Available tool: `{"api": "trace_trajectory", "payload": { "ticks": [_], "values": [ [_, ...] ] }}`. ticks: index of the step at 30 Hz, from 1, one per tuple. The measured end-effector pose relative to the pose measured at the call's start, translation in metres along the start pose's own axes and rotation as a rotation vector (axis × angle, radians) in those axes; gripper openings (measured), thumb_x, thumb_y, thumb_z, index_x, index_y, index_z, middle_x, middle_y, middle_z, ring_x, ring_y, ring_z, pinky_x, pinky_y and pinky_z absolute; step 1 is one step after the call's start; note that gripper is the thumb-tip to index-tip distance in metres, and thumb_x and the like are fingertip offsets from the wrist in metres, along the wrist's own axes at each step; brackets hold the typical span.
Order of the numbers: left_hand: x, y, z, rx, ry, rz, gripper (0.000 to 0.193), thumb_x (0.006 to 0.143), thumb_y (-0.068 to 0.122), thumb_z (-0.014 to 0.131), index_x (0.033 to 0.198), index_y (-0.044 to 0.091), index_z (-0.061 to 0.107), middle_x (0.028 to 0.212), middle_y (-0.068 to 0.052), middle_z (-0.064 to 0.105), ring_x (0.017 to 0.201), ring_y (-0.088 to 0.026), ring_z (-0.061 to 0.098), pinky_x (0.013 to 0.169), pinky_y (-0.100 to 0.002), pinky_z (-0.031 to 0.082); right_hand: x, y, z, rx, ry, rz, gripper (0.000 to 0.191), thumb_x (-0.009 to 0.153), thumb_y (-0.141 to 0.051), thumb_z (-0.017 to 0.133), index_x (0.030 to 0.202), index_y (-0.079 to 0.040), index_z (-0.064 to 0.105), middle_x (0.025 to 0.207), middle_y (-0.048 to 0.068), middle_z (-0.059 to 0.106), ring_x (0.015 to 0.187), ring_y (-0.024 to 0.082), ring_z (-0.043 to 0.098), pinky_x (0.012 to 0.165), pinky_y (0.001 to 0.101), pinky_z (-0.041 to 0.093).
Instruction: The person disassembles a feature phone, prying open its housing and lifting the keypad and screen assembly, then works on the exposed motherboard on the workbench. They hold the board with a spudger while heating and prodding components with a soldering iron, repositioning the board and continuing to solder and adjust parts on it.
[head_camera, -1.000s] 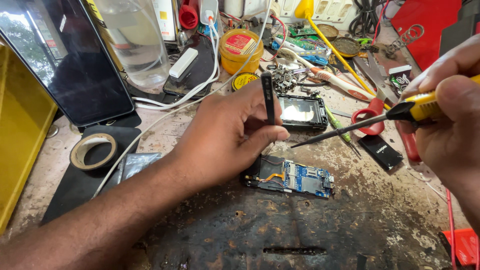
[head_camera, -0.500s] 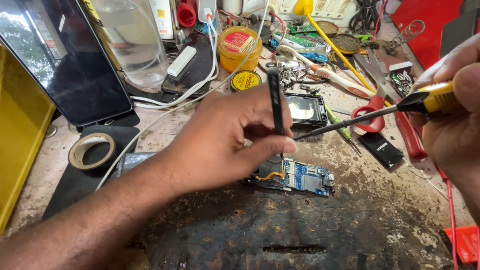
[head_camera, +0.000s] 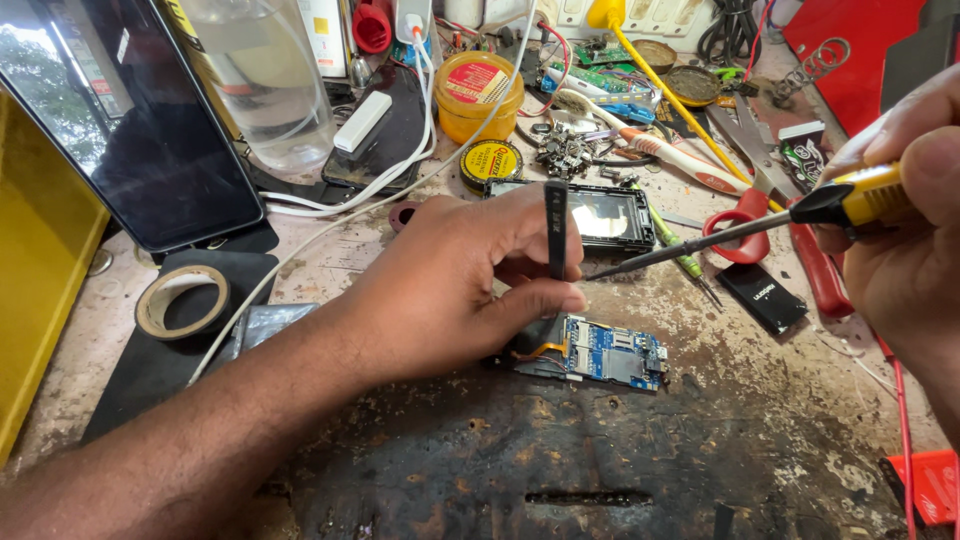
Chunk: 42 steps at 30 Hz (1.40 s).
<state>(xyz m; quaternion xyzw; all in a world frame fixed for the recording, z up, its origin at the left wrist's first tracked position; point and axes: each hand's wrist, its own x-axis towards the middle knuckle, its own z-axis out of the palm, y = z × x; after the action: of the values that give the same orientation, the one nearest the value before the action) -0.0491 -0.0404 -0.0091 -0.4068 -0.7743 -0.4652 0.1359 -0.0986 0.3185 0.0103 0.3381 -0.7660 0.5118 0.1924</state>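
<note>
The left hand (head_camera: 450, 290) pinched a thin dark strip (head_camera: 556, 230) upright, hiding part of the blue circuit board (head_camera: 610, 352) on the surface (head_camera: 620, 450). The right hand (head_camera: 910, 220), cut off at the frame edge, gripped a yellow-handled screwdriver (head_camera: 740, 232).

Lighting: bright, even daylight; soft, short shadows under the left hand (head_camera: 450, 290) and along the forearm. Glare: the dark tablet screen (head_camera: 130, 130) mirrors sky and foliage from a window-like source at upper left; highlights on the clear plastic bottle (head_camera: 260, 80) and the small phone frame (head_camera: 610, 215). Focus: sharp over the mid-bench; the right hand (head_camera: 910, 230), close to the lens, slightly soft. Distortion: mild wide-angle stretching at the edges. Motion blur: negligible.
</note>
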Motion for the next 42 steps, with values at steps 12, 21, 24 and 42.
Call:
{"api": "trace_trajectory", "payload": {
  "ticks": [12,21,24,42],
  "values": [
    [0.002,0.004,-0.003,0.148,0.024,-0.065,0.021,0.095,0.022,0.076,0.101,0.011,0.059,0.083,-0.002,0.068,0.075,-0.019,0.073,0.064,-0.035,0.054,0.005,-0.011,0.012,0.009,-0.021,-0.048,0.045,0.117,-0.045,0.055,0.101,-0.004,0.045,0.082,0.008,0.051,0.072,0.016,0.059,0.069,0.0289,0.054],
    [0.001,0.003,-0.002,0.091,0.059,-0.077,0.023,0.096,0.021,0.075,0.102,0.01,0.056,0.081,-0.002,0.071,0.073,-0.016,0.074,0.064,-0.032,0.056,0.004,-0.023,0.021,0.095,-0.064,0.002,0.042,0.115,-0.04,0.061,0.101,-0.003,0.046,0.082,0.008,0.05,0.064,0.015,0.052,0.061,0.0292,0.05],
    [0.001,0.003,-0.002,0.077,0.068,-0.079,0.024,0.095,0.02,0.076,0.103,0.01,0.056,0.081,-0.002,0.072,0.071,-0.016,0.074,0.063,-0.031,0.056,0.003,-0.023,0.023,0.125,-0.058,0.03,0.04,0.112,-0.039,0.063,0.101,-0.005,0.046,0.083,0.007,0.051,0.066,0.013,0.056,0.059,0.0272,0.053],
    [0.001,0.002,-0.004,0.069,0.069,-0.052,0.022,0.097,0.019,0.075,0.103,0.011,0.056,0.084,-0.002,0.068,0.073,-0.013,0.076,0.064,-0.029,0.059,0.006,-0.028,0.027,0.11,-0.027,0.075,0.036,0.107,-0.038,0.065,0.099,-0.008,0.047,0.085,0.003,0.053,0.081,0.013,0.065,0.063,0.0294,0.058]
  ]
}}
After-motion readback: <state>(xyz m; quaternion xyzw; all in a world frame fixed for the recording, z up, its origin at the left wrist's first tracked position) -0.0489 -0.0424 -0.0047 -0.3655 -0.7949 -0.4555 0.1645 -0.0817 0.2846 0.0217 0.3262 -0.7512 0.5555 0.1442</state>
